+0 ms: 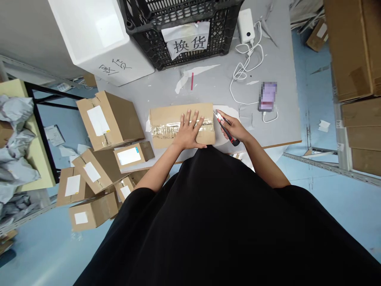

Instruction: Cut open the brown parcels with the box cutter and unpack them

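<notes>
A long cardboard box [166,115] lies on the grey table in front of me, clear tape running along its top. My left hand [189,131] rests flat on that box with its fingers spread. In my right hand [235,128] is a red and black box cutter [228,129], its tip close to the box's right end. Whether the blade touches the cardboard I cannot tell. A white sheet of paper [219,137] lies partly under the box and the right hand.
A black plastic crate [190,59] and a white bin [119,71] stand at the back. To the right lie a phone [268,96], a white cable [238,77] and a power bank [245,26]. Cardboard boxes [125,115] crowd the left edge, and more cartons [361,119] are stacked at far right.
</notes>
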A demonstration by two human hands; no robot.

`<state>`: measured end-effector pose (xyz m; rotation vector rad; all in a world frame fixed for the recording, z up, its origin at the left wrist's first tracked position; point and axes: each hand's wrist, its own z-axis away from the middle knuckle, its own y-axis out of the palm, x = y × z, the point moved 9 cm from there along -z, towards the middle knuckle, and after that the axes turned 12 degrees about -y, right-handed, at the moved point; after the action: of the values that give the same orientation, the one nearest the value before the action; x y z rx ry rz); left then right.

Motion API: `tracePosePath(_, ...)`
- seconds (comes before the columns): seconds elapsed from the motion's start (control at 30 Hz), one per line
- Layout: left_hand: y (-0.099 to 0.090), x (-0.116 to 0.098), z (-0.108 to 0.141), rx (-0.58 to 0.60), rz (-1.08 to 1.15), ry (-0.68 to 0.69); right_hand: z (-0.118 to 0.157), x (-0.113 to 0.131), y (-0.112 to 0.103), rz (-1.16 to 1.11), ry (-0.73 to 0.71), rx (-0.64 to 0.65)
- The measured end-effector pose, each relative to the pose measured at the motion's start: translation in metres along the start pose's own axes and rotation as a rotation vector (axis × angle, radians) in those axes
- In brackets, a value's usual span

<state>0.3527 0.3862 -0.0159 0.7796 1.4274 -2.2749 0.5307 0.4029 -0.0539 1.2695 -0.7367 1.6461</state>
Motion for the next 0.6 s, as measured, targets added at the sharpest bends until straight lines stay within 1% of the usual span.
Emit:
tracePosePath(0.2, -0.002, 0.001, -0.001, -0.022, 0.076, -0.018, 0.006, -0.001, 0.001, 0.008, -0.023, 0.025)
tracePosePath(0.33, -0.001, 0.001, 0.0, -0.022, 0.066, -0.003, 0.01, -0.003, 0.002, 0.023, -0.014, 0.025)
tracePosePath(0.5, -0.001, 0.005, 0.001, -0.042, 0.076, -0.028, 0.011, -0.002, 0.002, 0.044, -0.023, 0.053)
tracePosePath(0.6, 0.001, 0.007, 0.002, -0.066, 0.03, 0.01, 0.013, -0.004, 0.001, 0.049, -0.026, 0.07)
